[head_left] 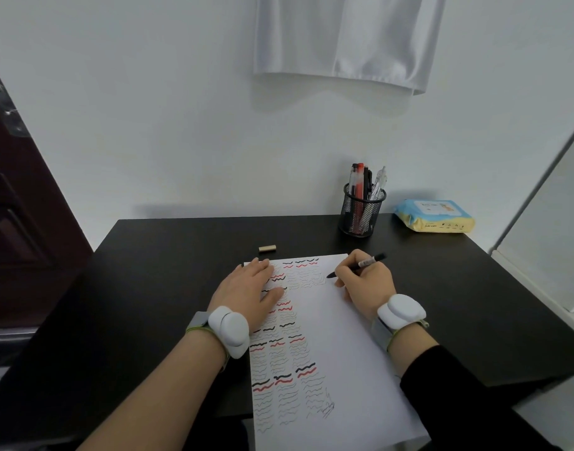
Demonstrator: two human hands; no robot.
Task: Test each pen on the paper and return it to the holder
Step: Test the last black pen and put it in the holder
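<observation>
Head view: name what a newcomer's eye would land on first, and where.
The white paper on the black desk, its left part covered with black and red squiggles. On it, the right hand grips a black pen while the left hand presses flat. The mesh holder of pens stands behind.

A black pen tilts, tip toward 9 o'clock on the squiggle-covered white paper. The black mesh holder, at 1 o'clock, stands upright holding pens.

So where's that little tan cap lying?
In the head view, the tan cap lies on the black desk, just beyond the paper's top-left corner, left of the mesh pen holder.
</observation>
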